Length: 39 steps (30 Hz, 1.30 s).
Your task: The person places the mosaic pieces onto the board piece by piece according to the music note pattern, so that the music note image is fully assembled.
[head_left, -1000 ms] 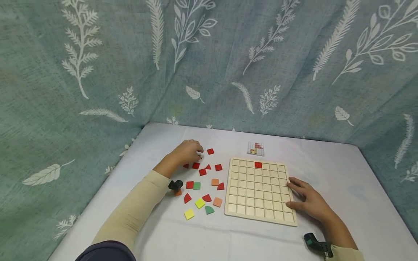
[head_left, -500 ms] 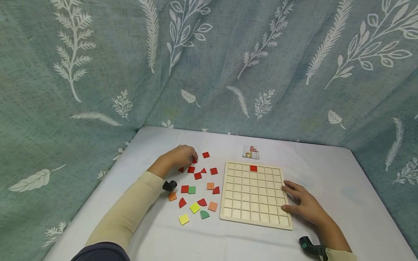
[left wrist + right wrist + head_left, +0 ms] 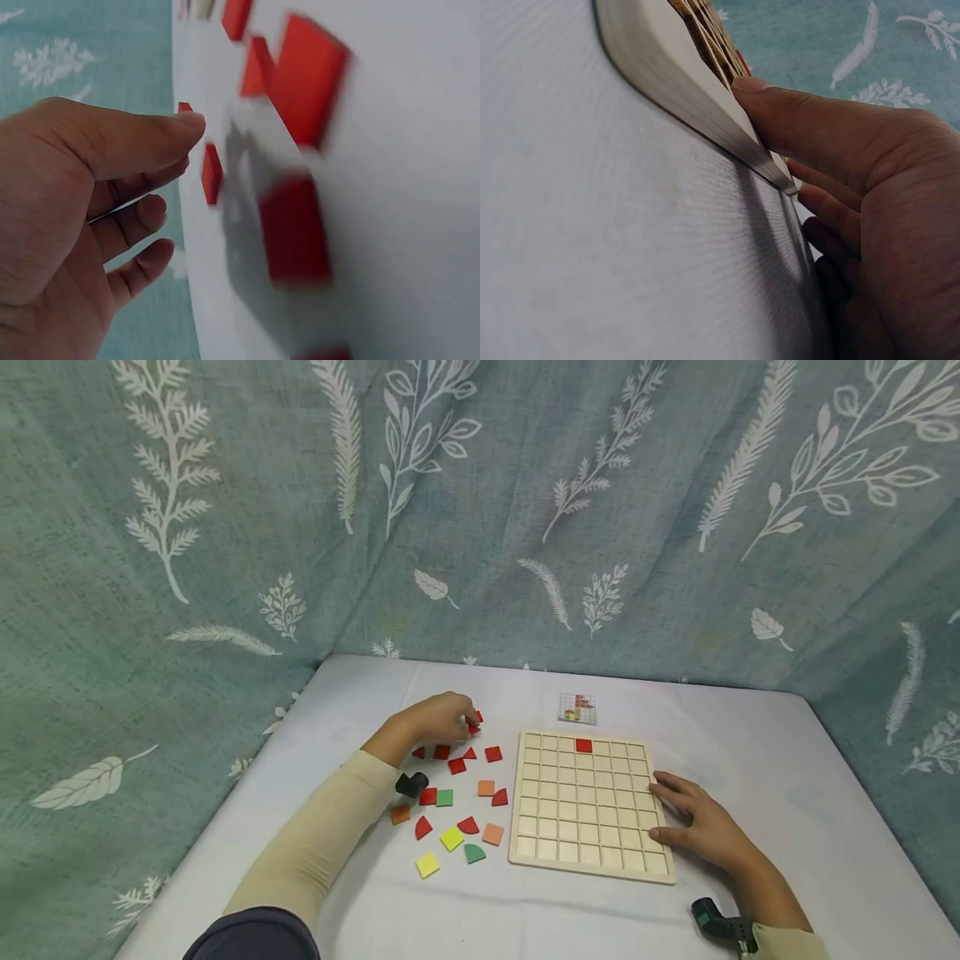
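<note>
At the back left of the table my left hand pinches a small red tile between thumb and finger; in the left wrist view the thumb mostly covers it, while the other fingers curve loosely. Beyond those fingertips a red square tile is partly covered. My right hand rests at the right edge of a pale wooden grid board, relaxed fingers spread apart. In the right wrist view its thumb touches the board's rim. One red square sits in the board's top row.
Left of the board lie loose tiles: several red ones, a green square, a green quarter-circle, yellow squares and orange squares. Behind the board lies a small pattern card. A leaf-patterned curtain hangs behind the table.
My left hand has picked up the red tile and moved right with it, towards the red square at the back. My right hand stays at the board's edge. The head view has shifted slightly.
</note>
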Motion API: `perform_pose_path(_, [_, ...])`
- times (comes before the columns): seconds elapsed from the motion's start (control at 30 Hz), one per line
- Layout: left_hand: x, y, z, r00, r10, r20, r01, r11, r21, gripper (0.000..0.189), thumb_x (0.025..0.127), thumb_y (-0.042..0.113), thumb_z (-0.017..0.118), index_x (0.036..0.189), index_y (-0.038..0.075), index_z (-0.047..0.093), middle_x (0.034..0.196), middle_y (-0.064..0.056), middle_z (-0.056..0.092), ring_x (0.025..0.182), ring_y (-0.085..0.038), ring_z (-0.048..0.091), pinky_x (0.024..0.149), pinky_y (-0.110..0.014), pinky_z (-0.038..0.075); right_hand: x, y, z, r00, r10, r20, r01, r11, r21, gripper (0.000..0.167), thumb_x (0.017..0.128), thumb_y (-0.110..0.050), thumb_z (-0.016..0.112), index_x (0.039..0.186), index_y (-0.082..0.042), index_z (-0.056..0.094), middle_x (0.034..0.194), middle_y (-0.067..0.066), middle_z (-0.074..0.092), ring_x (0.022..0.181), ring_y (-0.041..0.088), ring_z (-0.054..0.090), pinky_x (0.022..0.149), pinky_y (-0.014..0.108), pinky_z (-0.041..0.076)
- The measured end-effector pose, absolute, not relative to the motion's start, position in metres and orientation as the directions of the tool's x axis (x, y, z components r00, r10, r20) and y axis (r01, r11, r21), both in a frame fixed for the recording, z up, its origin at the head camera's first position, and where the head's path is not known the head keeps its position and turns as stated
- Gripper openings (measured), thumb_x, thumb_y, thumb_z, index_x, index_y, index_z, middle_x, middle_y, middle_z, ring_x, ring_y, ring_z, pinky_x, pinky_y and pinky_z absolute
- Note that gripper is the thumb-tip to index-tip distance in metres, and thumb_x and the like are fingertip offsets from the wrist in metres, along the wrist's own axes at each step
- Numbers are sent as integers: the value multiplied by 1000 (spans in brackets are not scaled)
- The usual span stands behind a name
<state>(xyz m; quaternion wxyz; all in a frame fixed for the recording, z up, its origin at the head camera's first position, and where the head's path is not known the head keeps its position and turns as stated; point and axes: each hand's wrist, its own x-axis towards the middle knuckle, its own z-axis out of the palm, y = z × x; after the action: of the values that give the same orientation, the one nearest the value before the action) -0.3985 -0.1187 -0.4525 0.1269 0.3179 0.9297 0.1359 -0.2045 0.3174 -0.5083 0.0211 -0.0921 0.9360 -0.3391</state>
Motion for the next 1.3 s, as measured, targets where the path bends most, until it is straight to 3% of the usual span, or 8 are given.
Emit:
perform_pose_path(0.13, [-399, -100, -454, -725, 679, -114, 628, 720, 296, 24, 87, 17, 68, 110, 18, 74, 101, 8, 62, 93, -10, 57, 85, -31, 48, -205, 315, -511, -980, -201, 18, -164, 742, -650, 87, 72, -46, 82, 141, -4, 50, 153, 13, 31, 139, 45, 21, 103, 67, 20])
perform_pose_path(0.47, [-393, -57, -454, -693, 716, -88, 647, 671, 362, 23, 87, 17, 68, 110, 18, 73, 108, 7, 63, 98, -12, 56, 87, -32, 46, -203, 315, -511, -980, -195, 33, -174, 770, -613, 85, 72, -44, 82, 140, -4, 51, 153, 14, 33, 138, 45, 23, 103, 66, 21])
perform_pose_path(0.7, [-393, -25, -449, -681, 726, -95, 647, 658, 386, 24, 88, 19, 70, 112, 19, 72, 115, 6, 63, 111, -13, 55, 92, -33, 45, -205, 317, -511, -981, -193, 17, -163, 774, -612, 86, 72, -44, 82, 141, -4, 50, 154, 12, 31, 140, 44, 21, 105, 65, 19])
perform_pose_path(1.0, [-391, 13, -448, -617, 782, -85, 729, 609, 313, 24, 91, 21, 67, 115, 17, 71, 114, 5, 65, 109, -12, 57, 90, -31, 45, -205, 319, -511, -981, -192, 22, -165, 776, -609, 86, 73, -45, 81, 142, -4, 50, 153, 13, 31, 139, 45, 22, 105, 65, 20])
perform_pose_path(1.3, [-386, 39, -446, -569, 820, -71, 771, 561, 300, 23, 93, 19, 65, 115, 16, 71, 113, 5, 64, 107, -11, 58, 89, -28, 45, -204, 319, -511, -969, -233, 83, -237, 771, -592, 67, 85, -36, 74, 139, -3, 52, 152, 13, 34, 138, 44, 25, 104, 64, 22])
